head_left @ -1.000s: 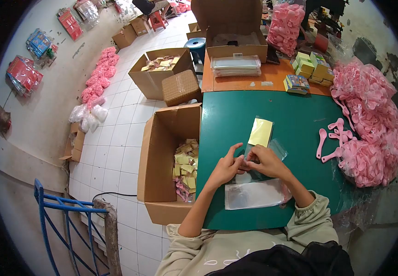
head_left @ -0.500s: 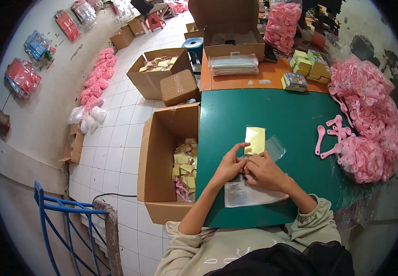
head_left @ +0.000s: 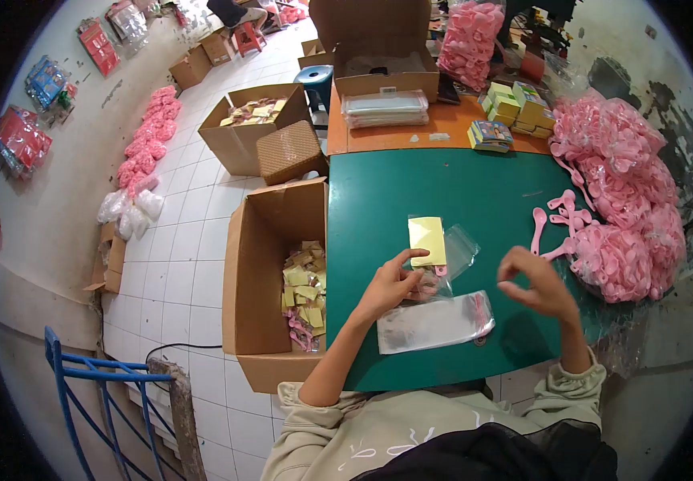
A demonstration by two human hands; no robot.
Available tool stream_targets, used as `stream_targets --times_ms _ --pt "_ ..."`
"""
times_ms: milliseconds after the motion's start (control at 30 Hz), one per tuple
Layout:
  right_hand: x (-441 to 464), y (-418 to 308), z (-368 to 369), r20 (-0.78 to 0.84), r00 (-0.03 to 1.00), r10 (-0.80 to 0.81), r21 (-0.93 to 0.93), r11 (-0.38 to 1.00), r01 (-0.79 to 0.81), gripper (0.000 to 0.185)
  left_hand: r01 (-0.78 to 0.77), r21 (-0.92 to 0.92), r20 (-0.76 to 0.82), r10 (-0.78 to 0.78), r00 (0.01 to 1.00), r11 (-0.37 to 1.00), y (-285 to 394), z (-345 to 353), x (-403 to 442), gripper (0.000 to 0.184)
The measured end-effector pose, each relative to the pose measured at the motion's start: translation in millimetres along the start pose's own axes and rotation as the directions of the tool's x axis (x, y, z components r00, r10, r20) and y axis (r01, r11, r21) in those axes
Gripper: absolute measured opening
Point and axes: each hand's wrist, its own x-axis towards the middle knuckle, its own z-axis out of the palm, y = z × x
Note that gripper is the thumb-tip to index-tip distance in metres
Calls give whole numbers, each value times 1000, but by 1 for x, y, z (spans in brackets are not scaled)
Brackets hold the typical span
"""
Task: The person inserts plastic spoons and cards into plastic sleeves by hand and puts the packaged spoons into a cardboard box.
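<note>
A yellow card (head_left: 427, 239) in a clear bag lies on the green table, the end of a pink spoon (head_left: 441, 270) showing below it. My left hand (head_left: 395, 286) holds the bag's lower part, index fingertip on the card and thumb lower down. To the right, my right hand (head_left: 538, 282) is raised over the table, its fingers curled with a gap to the thumb; nothing shows between them. Below the card, a stack of clear bags (head_left: 434, 325) lies flat. Another clear bag (head_left: 462, 250) is beside the card.
Loose pink spoons (head_left: 538, 230) lie at the right, beside bulging bags of pink spoons (head_left: 615, 260). An open carton (head_left: 268, 297) of packets stands left of the table. Behind are small yellow boxes (head_left: 490, 135), stacked bags (head_left: 385, 108) and a brown box (head_left: 374, 84). Far off sits a person (head_left: 236, 12).
My right hand has left the bag and moved right, up off the table. My left hand stays at the bag. The spoon end below the card now shows. The whole view has shifted slightly.
</note>
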Motion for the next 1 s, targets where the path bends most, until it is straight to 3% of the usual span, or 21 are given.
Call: stream_targets --times_ms 133,267,400,600,767,800,867,900,967,1000 --pt "22 0 61 62 995 -78 -192 977 88 20 38 57 6 -38 999 998 5 3 -6 39" --pt "45 -9 87 127 985 -120 -119 984 135 24 -8 181 -16 11 1000 983 4 4 -9 43" --pt "50 -6 90 142 983 -113 -179 974 137 23 -4 168 -29 9 1000 986 16 7 -13 45" --pt "49 -7 102 99 977 -190 -264 942 210 19 -18 313 -63 40 997 950 14 7 -11 47" --pt "46 -8 94 128 951 -282 -289 906 307 13 -53 240 -137 88 987 969 10 10 -10 41" --pt "44 -9 84 70 965 -251 -207 943 261 12 -66 241 -167 108 980 968 10 10 -10 39" --pt "34 -7 47 -33 984 -172 -31 985 171 11 -74 36 -104 77 992 997 6 7 -9 34" --pt "24 -9 20 -82 992 -91 61 993 96 9 -72 -66 -68 68 995 995 4 5 -7 32" --pt "-10 -6 -43 -167 980 110 251 966 -65 6 -52 -98 -36 49 998 994 2 4 -8 31" --pt "-32 7 -79 -193 962 194 257 956 -142 5 -45 -115 -18 43 999 992 1 5 -7 30"
